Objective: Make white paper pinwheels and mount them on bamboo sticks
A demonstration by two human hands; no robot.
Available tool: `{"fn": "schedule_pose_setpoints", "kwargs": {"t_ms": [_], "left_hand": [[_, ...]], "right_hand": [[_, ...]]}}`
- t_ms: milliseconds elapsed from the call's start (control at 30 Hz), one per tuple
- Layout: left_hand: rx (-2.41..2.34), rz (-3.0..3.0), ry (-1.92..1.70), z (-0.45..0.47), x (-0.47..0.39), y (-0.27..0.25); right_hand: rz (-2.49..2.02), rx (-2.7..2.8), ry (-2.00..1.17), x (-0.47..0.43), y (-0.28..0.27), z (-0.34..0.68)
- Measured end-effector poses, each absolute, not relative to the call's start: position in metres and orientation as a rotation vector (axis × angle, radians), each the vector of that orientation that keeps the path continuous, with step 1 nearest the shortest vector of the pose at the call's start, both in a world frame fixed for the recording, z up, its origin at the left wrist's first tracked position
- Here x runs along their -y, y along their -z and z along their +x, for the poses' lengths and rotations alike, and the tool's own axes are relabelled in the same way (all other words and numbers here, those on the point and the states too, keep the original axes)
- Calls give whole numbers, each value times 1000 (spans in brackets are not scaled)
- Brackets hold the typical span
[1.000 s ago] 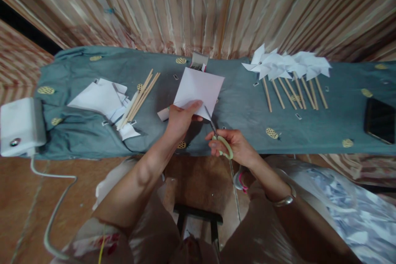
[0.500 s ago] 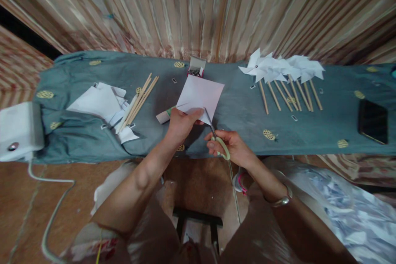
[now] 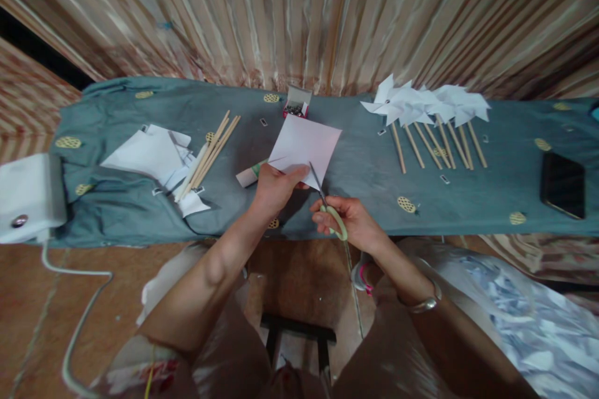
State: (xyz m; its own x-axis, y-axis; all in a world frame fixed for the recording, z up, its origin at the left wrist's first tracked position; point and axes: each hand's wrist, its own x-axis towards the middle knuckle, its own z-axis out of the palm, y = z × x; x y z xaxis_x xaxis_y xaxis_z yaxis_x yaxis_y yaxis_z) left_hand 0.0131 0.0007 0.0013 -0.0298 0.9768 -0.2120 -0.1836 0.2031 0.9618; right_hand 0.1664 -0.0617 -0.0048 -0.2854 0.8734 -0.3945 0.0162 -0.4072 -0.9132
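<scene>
At the left end of the desk (image 3: 116,218), a white device (image 3: 30,199) trails a cable (image 3: 87,274) down over the edge; if your knee or arm snags it, the device could be dragged off. Next come loose white paper pieces (image 3: 150,153), with thin wooden sticks (image 3: 213,159) lying against them; a sweep of your left forearm could scatter both.

Your left hand (image 3: 277,186) pinches a white paper square (image 3: 309,140) between thumb and fingers, above the middle of the desk. A small tube (image 3: 246,177) lies just beside that hand and might roll if nudged. Behind the sheet, the small open box (image 3: 299,95) of tiny dark pieces could tip if the far corner pushes it.

Your right hand (image 3: 352,219) is closed around the handles of the scissors (image 3: 340,222), blades at the near corner. The tips point close to your left thumb, so a slip could nick it; a loose pinch could let the paper twist and the cut wander.

Further right, the paper pinwheels (image 3: 425,103) overlap, so a knock could crease several.
</scene>
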Motion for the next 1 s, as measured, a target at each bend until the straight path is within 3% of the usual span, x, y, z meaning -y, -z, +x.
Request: {"fn": "schedule_pose_setpoints", "kwargs": {"t_ms": [1000], "left_hand": [[-1211,990,-1127,14,4,4]], "right_hand": [[-1334,1227,-1709,60,4,168]]}}
